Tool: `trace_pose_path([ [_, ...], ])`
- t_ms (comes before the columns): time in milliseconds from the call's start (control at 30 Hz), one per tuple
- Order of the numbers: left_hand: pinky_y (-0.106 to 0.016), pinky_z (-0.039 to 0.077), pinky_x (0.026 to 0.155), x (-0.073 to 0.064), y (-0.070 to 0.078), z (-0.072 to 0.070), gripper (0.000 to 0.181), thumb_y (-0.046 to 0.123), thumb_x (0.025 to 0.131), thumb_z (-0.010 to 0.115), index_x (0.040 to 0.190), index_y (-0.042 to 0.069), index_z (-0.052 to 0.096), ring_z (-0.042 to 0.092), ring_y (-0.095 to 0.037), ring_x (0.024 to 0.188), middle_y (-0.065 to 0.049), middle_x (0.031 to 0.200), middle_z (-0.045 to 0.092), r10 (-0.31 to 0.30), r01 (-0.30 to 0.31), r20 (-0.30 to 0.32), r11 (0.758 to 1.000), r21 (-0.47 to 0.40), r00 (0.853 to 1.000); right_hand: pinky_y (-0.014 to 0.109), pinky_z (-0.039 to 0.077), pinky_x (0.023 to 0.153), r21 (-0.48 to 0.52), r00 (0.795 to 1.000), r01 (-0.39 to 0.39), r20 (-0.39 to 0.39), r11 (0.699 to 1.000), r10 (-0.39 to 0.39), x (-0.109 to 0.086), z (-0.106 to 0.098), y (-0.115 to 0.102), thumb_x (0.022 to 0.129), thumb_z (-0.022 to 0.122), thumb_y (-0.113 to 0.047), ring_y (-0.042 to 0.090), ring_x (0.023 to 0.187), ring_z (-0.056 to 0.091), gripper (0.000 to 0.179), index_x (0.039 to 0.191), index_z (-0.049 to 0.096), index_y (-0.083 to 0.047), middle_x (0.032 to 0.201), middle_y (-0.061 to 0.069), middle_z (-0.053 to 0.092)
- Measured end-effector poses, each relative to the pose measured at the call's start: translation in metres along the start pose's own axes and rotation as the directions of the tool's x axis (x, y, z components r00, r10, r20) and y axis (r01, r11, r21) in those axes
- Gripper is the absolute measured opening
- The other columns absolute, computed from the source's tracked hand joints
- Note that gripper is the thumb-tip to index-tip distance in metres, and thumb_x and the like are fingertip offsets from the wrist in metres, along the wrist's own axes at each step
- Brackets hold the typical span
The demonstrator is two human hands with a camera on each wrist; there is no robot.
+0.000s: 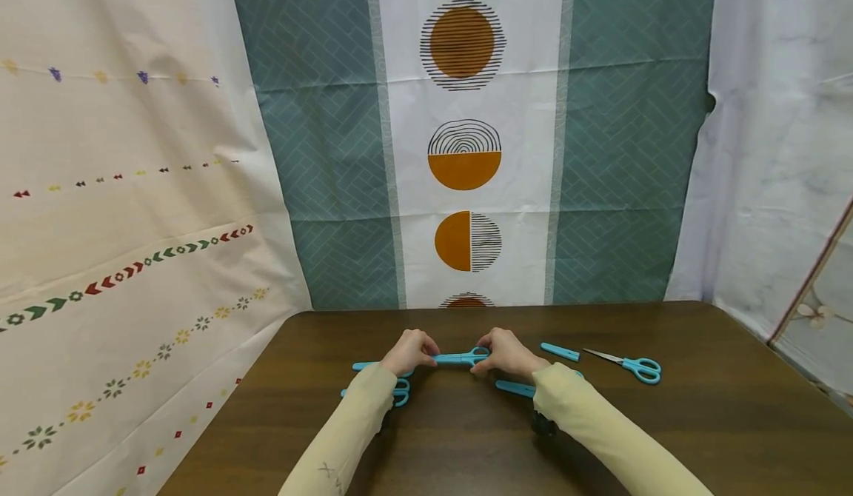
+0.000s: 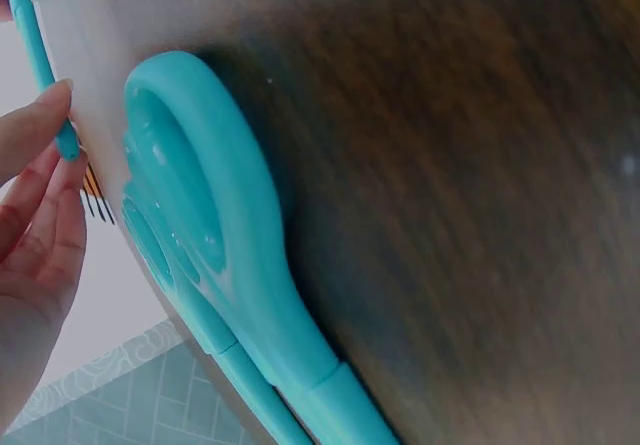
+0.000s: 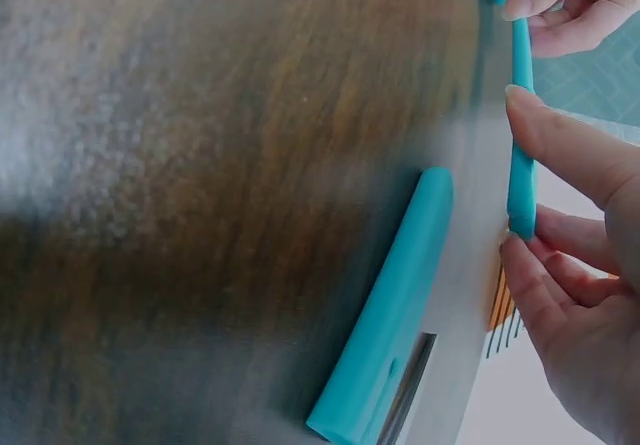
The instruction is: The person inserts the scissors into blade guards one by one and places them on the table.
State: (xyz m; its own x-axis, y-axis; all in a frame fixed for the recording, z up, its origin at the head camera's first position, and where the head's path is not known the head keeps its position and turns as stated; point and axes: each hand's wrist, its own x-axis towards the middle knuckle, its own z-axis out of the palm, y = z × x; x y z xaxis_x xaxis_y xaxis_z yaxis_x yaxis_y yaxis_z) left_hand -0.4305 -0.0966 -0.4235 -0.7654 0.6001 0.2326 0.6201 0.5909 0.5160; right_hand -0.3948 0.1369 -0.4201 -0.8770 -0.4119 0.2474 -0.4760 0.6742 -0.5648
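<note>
Both hands hold one pair of scissors (image 1: 455, 359) with light-blue handles, its blades inside a matching cover. My left hand (image 1: 408, 352) pinches the cover's tip between thumb and fingers, seen also in the left wrist view at the cover end (image 2: 67, 143). At the other end, my right hand (image 1: 505, 352) grips the handle loops (image 3: 522, 195) with thumb and fingertips. The scissors lie sideways between the hands, low over the table. Beside my left wrist, two more covered scissors (image 2: 250, 265) lie side by side, partly behind the sleeve in the head view.
On the brown table (image 1: 460, 437), a loose blue cover (image 1: 560, 352) and uncovered scissors (image 1: 642, 370) lie to the right. Another blue cover (image 1: 514, 388) is near the right wrist, with a metal blade (image 3: 408, 390) beside it. A patterned cloth (image 1: 473, 185) hangs behind.
</note>
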Motion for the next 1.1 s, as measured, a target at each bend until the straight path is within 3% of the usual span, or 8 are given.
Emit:
trace_pose_path([
  [633,-0.023,0.048,0.062,0.0010,0.0065,0.0045,0.010,0.002,0.072,0.075,0.080,0.003,0.071,0.054,-0.012,0.068,0.000,0.075,0.063,-0.093,0.090,0.037,0.993,0.076,0.995,0.037,0.049,0.070,0.019,0.999,-0.005,0.047,1.000,0.005,0.0039,0.0058,0.0033,0.066,0.082,-0.018,0.027,0.082,0.058,0.044,0.097,0.065,0.009,0.090,0.015,0.063],
  [1100,-0.026,0.049,0.063,0.0016,0.0031,0.0053,0.009,0.001,0.072,0.074,0.080,0.003,0.071,0.055,-0.014,0.070,-0.001,0.076,0.063,-0.092,0.089,0.059,0.994,0.061,0.994,0.037,0.048,0.071,0.014,0.997,-0.045,0.058,0.999,0.044,0.0059,0.0092,0.0055,0.065,0.083,-0.017,0.024,0.080,0.057,0.044,0.096,0.065,0.007,0.089,0.012,0.063],
])
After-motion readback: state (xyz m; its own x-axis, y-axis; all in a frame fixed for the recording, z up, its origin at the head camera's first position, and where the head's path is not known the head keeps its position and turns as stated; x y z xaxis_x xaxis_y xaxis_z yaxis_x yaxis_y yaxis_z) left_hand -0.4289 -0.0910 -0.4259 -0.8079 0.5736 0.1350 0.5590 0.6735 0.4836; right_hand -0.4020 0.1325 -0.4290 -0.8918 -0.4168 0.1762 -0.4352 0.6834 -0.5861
